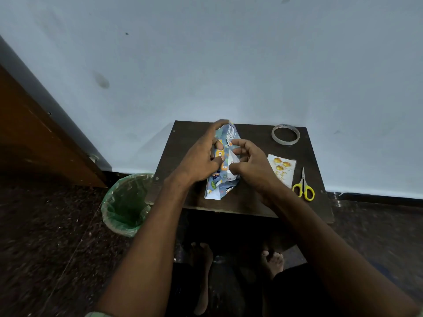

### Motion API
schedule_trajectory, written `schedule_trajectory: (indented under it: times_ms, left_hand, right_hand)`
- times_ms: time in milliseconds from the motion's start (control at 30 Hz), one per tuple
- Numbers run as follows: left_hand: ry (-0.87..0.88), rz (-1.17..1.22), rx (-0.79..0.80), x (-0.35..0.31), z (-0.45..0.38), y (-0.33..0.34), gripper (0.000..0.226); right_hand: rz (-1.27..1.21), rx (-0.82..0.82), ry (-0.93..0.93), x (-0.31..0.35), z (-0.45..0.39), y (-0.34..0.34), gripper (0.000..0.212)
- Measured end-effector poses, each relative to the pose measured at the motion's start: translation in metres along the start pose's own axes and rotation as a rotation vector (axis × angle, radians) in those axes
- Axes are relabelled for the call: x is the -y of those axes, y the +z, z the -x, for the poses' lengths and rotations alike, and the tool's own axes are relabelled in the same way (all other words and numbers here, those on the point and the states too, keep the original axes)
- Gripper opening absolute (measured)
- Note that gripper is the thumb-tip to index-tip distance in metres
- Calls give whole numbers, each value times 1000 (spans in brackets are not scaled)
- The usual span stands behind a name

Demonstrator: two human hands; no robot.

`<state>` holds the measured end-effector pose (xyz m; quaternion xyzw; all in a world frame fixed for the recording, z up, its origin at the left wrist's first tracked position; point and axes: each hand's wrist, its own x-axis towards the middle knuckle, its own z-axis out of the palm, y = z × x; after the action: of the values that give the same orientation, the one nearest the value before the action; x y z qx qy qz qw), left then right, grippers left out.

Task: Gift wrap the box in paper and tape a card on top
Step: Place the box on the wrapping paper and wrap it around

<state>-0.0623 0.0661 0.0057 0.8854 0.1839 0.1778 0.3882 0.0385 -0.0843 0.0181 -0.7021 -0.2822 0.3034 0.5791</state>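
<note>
though the box itself is hidden under the patterned wrapping paper (pixel 219 179), the parcel sits at the frame's centre on the dark table (pixel 251 200), its middle covered by both hands. the left hand (pixel 201 159) grips its left side; the right hand (pixel 249 165) pinches a white fold. right of them lie the card (pixel 282 170), half-legible, and scissors (pixel 303 187); beyond, a tape roll (pixel 285 134).

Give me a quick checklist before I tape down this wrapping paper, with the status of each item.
1. Left hand holds the wrapping paper on the box: ok.
2. Right hand pinches the white fold: ok.
3. Seam closed: not ok, white underside shows.
4. Tape roll on the table, right of the hands: ok.
5. Tape strip ready: cannot tell.
6. Card and scissors lie apart from the paper: ok.
</note>
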Motion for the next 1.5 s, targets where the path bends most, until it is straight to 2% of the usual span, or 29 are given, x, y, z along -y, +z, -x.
schedule_trajectory:
  times_ms: [67, 167, 233, 300, 433, 733, 800, 933, 1033, 1100, 1167, 1200, 1300, 1367, 1433, 1500]
  left_hand:
    - [51, -74, 23, 3, -1, 1, 71]
    - [50, -98, 3, 6, -2, 5, 48]
    - [42, -112, 3, 5, 0, 8, 43]
    - [25, -112, 2, 3, 0, 8, 42]
    - [18, -97, 2, 2, 1, 5, 42]
    - [7, -95, -21, 3, 0, 6, 39]
    - [14, -91, -24, 3, 0, 7, 37]
    - [9, -90, -28, 2, 1, 7, 30]
    - [13, -82, -29, 1, 2, 6, 31]
    - [5, -71, -30, 1, 2, 6, 32]
    - [-4, -65, -30, 1, 2, 6, 32]
    - [-4, -66, -35, 1, 2, 7, 33]
    - [-68, -67, -85, 1, 1, 9, 41]
    - [-177, -54, -120, 2, 1, 12, 46]
    - [-229, -11, -131, 2, 2, 14, 39]
    - [-210, 21, -130, 0, 4, 14, 24]
  right_hand:
    - [35, -18, -18, -3, 4, 1, 60]
    - [92, -213, -74, -14, 16, 9, 54]
    - [270, -398, -133, -19, 24, 12, 54]
    - [534, -480, -169, -19, 28, 12, 62]
    - [752, -410, -102, -10, 34, 12, 69]
    - [840, -161, 54, -17, 41, 13, 102]
    - [900, -95, 49, -16, 41, 8, 97]
    - [974, 26, 56, -14, 41, 2, 72]
    - [979, -90, -83, -17, 40, 5, 59]
    - [975, -145, -188, -18, 38, 6, 63]
    - [969, -114, -239, -16, 34, 6, 71]
    - [965, -94, -242, -15, 33, 6, 69]
    - [945, -72, -268, -14, 32, 10, 43]
    - [939, -73, -273, -14, 33, 13, 47]
    - [931, -82, -264, -14, 34, 14, 55]
    - [895, -117, -262, -11, 35, 14, 58]
